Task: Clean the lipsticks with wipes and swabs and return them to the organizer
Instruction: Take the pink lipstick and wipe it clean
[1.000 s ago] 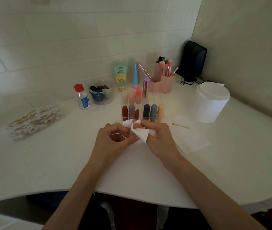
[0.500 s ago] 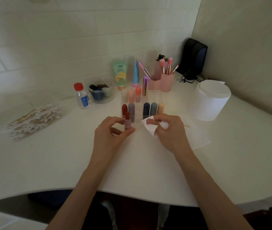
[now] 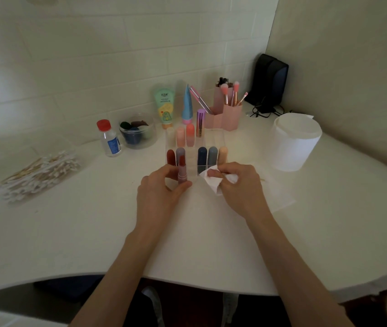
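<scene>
Left hand [image 3: 161,192] pinched around red-capped lipstick [image 3: 182,169], upright, just in front of clear organizer [image 3: 218,138]; probably lined up for the empty front slot. Right hand [image 3: 239,185] closed on crumpled wipe [image 3: 211,179], kept off to the side, apparently done with. Lipstick: dusty-pink barrel, dark red rounded cap, no smears visible. Other lipsticks standing in organizer.

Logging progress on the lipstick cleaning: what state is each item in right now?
left hand: holding the red lipstick
red lipstick: upright, capped, at the organizer's front
right hand: clutching the wipe
wipe: crumpled
organizer: front row has a gap
small bottle: upright, red cap on
wipe canister: upright, a wipe sticking out
</scene>
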Available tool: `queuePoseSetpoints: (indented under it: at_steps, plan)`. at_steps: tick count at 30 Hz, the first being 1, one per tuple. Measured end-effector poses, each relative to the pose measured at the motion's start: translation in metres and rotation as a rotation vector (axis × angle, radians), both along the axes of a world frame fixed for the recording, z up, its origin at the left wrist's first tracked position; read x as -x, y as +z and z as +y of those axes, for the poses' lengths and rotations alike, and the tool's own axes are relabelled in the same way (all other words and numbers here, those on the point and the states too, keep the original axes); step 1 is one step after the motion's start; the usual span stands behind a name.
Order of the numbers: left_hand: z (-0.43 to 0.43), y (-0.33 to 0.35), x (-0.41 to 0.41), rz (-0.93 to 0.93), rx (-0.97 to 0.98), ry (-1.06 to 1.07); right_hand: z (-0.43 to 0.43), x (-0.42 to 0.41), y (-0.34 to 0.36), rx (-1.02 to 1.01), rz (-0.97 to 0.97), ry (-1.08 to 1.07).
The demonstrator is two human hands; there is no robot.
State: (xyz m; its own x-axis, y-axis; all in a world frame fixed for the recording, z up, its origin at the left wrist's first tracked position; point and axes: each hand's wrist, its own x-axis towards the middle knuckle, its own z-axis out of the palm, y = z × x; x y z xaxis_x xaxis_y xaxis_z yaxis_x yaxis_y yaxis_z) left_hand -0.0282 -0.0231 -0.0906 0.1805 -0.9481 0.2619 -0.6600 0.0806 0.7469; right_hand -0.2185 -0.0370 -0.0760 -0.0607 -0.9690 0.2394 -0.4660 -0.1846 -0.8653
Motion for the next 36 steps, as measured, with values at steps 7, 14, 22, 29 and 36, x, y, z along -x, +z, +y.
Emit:
queuePoseSetpoints:
  at_steps: [7, 14, 22, 29, 36]
  plan:
    - [-0.0019, -0.0041, 0.0013, -0.053, -0.058, 0.005, 0.0016, -0.0029, -0.0008, -0.030, -0.025, 0.027]
    - [-0.0005, -0.0032, 0.0023, -0.053, -0.058, 0.016, 0.0039, -0.0039, -0.0020, -0.033, -0.031, 0.059]
    - [0.0007, -0.0044, 0.0008, -0.048, -0.034, 0.027, 0.0037, -0.0038, -0.0018, -0.009, 0.002, 0.065]
    - [0.0002, -0.0035, 0.0013, -0.030, 0.001, 0.038, 0.0044, -0.0036, -0.0016, -0.012, 0.011, 0.061]
    - [-0.0035, -0.0047, 0.0036, -0.078, -0.033, 0.055, 0.0053, -0.0030, -0.0020, -0.015, 0.028, 0.065]
